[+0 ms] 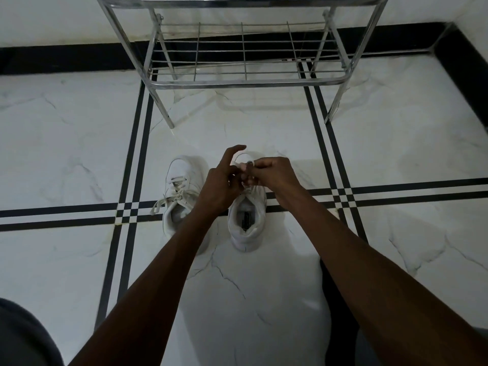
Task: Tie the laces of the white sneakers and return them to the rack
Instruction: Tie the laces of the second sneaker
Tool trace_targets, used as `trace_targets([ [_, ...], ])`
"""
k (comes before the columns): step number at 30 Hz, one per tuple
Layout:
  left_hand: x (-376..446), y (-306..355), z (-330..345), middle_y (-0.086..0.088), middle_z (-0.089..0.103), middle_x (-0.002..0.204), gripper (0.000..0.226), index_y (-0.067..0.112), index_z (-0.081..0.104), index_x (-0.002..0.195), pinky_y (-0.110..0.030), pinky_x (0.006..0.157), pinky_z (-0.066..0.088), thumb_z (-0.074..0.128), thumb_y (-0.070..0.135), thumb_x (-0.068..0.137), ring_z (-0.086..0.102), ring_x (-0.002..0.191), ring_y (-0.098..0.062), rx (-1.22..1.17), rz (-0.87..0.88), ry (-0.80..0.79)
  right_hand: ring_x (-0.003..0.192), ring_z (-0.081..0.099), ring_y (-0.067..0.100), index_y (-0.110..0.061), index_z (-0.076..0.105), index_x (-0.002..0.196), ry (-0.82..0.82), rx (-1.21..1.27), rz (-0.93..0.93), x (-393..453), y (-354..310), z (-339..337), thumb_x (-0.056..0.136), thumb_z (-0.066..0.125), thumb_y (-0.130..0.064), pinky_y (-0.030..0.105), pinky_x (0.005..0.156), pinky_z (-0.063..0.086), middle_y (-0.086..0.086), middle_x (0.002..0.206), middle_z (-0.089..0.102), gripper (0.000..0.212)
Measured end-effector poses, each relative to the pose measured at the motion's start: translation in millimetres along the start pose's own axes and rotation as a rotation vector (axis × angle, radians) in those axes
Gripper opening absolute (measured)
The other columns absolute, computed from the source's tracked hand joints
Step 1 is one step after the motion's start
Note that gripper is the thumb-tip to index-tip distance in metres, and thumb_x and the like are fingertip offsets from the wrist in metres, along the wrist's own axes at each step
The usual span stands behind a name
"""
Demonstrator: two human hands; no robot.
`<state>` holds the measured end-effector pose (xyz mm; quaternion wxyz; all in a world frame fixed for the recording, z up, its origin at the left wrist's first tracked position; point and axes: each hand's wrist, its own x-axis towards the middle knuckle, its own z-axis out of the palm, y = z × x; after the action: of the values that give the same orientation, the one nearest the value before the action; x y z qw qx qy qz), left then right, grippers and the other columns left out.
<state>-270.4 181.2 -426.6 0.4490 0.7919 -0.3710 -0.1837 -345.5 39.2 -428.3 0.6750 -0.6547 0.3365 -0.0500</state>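
Two white sneakers stand side by side on the marble floor, toes pointing toward the rack. The left sneaker [179, 191] has loose laces, one end trailing onto the floor at its left. Over the right sneaker [247, 220] both my hands work its lace [244, 161]. My left hand [221, 184] pinches the lace with its index finger stretched out. My right hand [272, 174] is closed on a loop of the same lace. The hands hide that sneaker's front half.
A chrome wire shoe rack [245, 81] stands just beyond the sneakers, its lower shelf bare. The white marble floor [396, 143] has black inlay stripes and a black border at the wall. My knees show at the bottom corners.
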Motion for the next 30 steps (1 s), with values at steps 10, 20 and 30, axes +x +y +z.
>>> trace_targets([
  [10,3.7,-17.0,-2.0,-0.010,0.078,0.095,0.059,0.014,0.044,0.144,-0.014,0.052,0.050,0.061,-0.005,0.090,0.068,0.074,-0.010,-0.197,-0.247,0.077,0.079,0.074,0.022,-0.010,0.081,0.094,-0.179,-0.379,-0.199,-0.6,-7.2,-18.2,0.083,0.079,-0.014,0.035,0.071,0.060,0.009,0.092,0.079,0.012],
  [20,2.0,-16.3,-1.6,-0.012,0.079,0.102,0.036,0.014,0.058,0.138,-0.009,0.045,0.038,0.054,0.008,0.102,0.059,0.050,0.005,-0.244,-0.268,0.058,0.076,0.069,0.013,-0.017,0.077,0.076,0.157,-0.704,-0.449,-0.4,4.2,-3.1,0.074,0.078,-0.018,0.039,0.070,0.061,-0.002,0.080,0.074,0.003],
  [30,8.7,-16.0,-3.1,-0.005,0.079,0.099,0.025,0.008,0.077,0.115,-0.013,0.060,0.055,0.061,0.002,0.097,0.074,0.071,0.001,-0.090,-0.185,0.005,0.072,0.070,0.002,-0.013,0.080,0.081,0.166,-0.376,-0.298,-1.6,2.4,-5.1,0.075,0.085,-0.017,0.010,0.062,0.053,-0.003,0.080,0.077,0.009],
])
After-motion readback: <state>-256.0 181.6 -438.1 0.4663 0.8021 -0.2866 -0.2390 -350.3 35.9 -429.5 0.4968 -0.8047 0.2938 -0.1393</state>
